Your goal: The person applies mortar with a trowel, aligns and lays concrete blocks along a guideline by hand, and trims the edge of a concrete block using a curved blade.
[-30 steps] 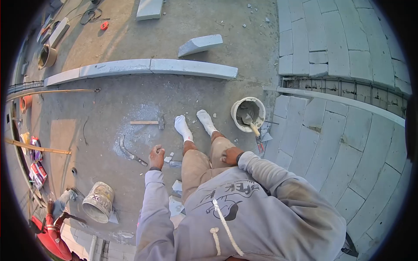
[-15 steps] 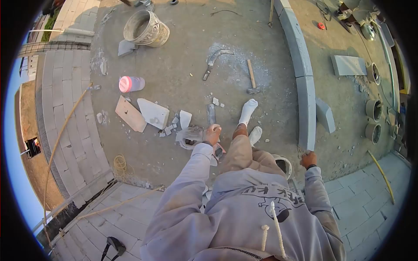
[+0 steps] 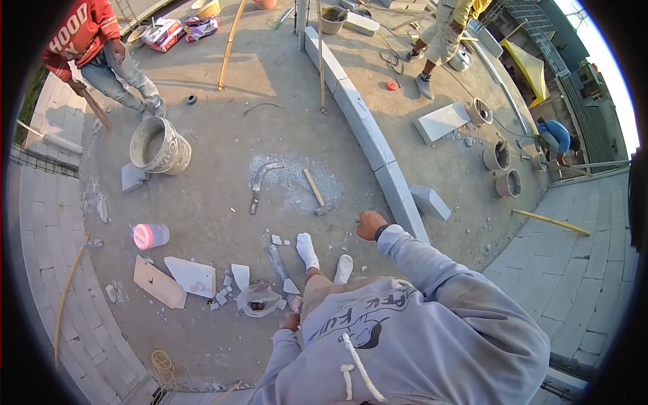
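My right hand [image 3: 370, 225] is closed in a fist, stretched forward over the floor beside the row of pale blocks [image 3: 398, 192]. Whatever it may hold is hidden. My left hand [image 3: 290, 321] is low by my leg, close to a clear plastic bag [image 3: 259, 300] with dark contents; its fingers are mostly hidden. Beyond my feet a wooden-handled hammer [image 3: 314, 188] lies on dusty concrete, with a curved-bladed hand tool [image 3: 259, 185] to its left. A grey bar-like piece [image 3: 277, 262] lies near the bag, among white block fragments [image 3: 241, 275].
A mortar-stained bucket [image 3: 160, 147] and a pink-lidded container [image 3: 150, 235] stand to the left. Broken slabs [image 3: 192, 275] lie nearby. One person in a red top [image 3: 84, 30] holds a board; another person [image 3: 442, 34] stands beyond the blocks. Several buckets [image 3: 497, 156] stand right.
My view has turned and tilted up, bringing other people into sight. My right hand has moved forward from beside my hip, still in a fist. My left hand has drawn back towards my leg.
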Motion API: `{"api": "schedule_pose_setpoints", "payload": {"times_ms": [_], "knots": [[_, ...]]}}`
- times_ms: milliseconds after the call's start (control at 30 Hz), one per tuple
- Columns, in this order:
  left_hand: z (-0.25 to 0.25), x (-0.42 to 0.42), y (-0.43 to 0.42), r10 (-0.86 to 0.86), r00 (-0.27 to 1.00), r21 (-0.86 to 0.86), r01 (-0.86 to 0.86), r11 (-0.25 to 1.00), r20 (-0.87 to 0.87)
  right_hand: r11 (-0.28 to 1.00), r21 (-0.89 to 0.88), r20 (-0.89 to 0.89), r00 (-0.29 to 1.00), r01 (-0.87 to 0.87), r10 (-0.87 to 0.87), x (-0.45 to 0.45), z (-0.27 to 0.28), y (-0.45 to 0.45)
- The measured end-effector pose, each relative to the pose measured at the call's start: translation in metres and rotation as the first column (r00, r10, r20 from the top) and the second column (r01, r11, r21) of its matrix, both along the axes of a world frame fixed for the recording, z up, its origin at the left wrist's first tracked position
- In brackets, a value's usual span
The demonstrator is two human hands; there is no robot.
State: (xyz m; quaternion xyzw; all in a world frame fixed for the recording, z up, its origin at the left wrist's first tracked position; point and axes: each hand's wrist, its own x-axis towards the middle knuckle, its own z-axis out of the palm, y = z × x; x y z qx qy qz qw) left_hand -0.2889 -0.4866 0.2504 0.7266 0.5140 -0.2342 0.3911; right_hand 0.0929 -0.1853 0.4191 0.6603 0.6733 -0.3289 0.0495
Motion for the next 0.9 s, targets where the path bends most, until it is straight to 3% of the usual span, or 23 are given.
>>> {"api": "schedule_pose_setpoints", "payload": {"times_ms": [33,67,100,133,200,333,433,500,533,633,700,733,800,900], "knots": [[0.005,-0.006,0.036,-0.027,0.998,0.01,0.026,1.0,0.059,1.0,-0.03,-0.009,1.0,0.009,-0.009,-0.003,0.019,0.005],[-0.016,-0.021,0.067,0.693,0.689,-0.423,-0.575,0.7,0.211,0.998,-0.061,-0.02,1.0,0.016,-0.018,-0.003,0.029,0.009],[-0.038,-0.037,0.098,1.0,-0.003,-0.766,-0.642,-0.01,-0.01,0.998,-0.043,-0.023,0.999,0.038,-0.039,0.006,0.025,0.009],[-0.01,-0.035,0.14,0.978,-0.001,-0.57,-0.812,0.122,0.21,0.997,-0.044,-0.036,0.997,0.066,-0.067,0.018,0.027,0.012],[0.054,-0.046,0.232,0.955,0.097,-0.36,-0.912,0.199,0.282,0.986,-0.043,-0.009,0.987,0.162,-0.163,0.047,0.023,0.006],[0.101,-0.079,0.36,0.878,0.081,-0.237,-0.948,0.215,0.472,0.903,-0.07,0.154,0.899,0.424,-0.41,0.104,0.014,-0.023],[0.082,-0.096,0.413,0.86,0.174,-0.182,-0.939,0.292,0.479,0.855,-0.173,0.302,0.852,0.49,-0.427,0.139,0.0,-0.054],[0.072,-0.08,0.432,0.892,0.192,-0.229,-0.925,0.303,0.409,0.899,-0.245,0.327,0.904,0.364,-0.277,0.164,-0.022,-0.077],[0.066,-0.068,0.438,0.908,0.198,-0.251,-0.919,0.303,0.369,0.912,-0.284,0.334,0.922,0.295,-0.195,0.174,-0.037,-0.085],[0.06,0.001,0.451,0.896,0.338,-0.328,-0.844,0.424,0.287,0.851,-0.296,0.398,0.866,0.433,-0.302,0.196,-0.077,-0.094],[0.057,0.046,0.46,0.863,0.434,-0.373,-0.779,0.504,0.26,0.841,-0.4,0.407,0.893,0.365,-0.193,0.213,-0.115,-0.085],[0.045,0.064,0.469,0.845,0.47,-0.396,-0.747,0.534,0.254,0.835,-0.441,0.407,0.903,0.328,-0.14,0.226,-0.135,-0.072],[0.074,0.111,0.507,0.857,0.47,-0.423,-0.746,0.514,0.213,0.807,-0.402,0.357,0.886,0.432,-0.296,0.25,-0.167,-0.018],[0.044,0.138,0.592,0.822,0.543,-0.342,-0.75,0.566,0.171,0.816,-0.348,0.321,0.877,0.461,-0.359,0.29,-0.229,0.106]]}}
